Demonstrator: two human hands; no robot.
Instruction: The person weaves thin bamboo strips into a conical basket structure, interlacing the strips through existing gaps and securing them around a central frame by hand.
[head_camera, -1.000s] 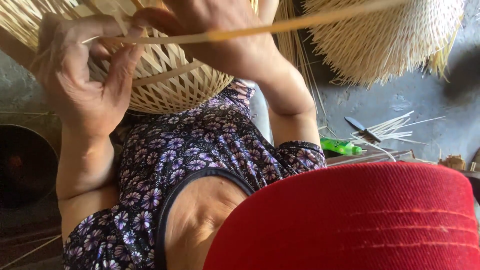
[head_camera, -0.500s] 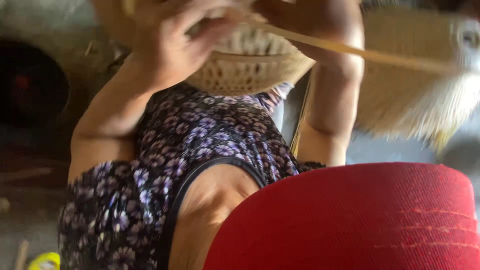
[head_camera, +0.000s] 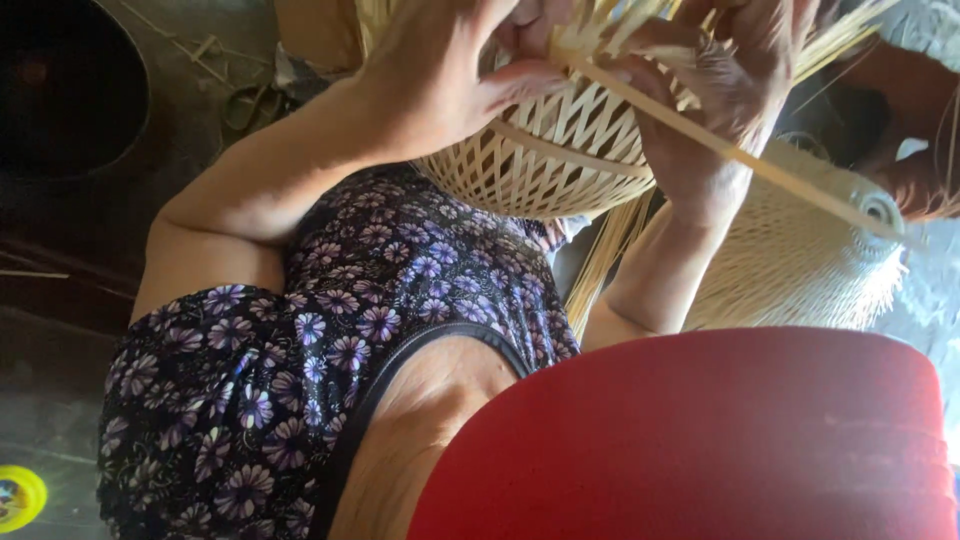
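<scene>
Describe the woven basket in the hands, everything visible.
The woven basket is pale, of flat bamboo-like strips in an open lattice, domed, unfinished: loose strip ends stick up at its top. It is held above the lap. The left hand grips its left side, the right hand its right, with a long strip crossing it.

No packages, labels, signs or screens

The hands (head_camera: 600, 80) and basket (head_camera: 540, 160) run off the top edge.

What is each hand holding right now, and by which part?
Both hands grip the pale, open-weave bamboo basket at its unfinished upper edge: left hand on the left side, right hand on the loose strips, a long flat bamboo strip running beneath it.
</scene>
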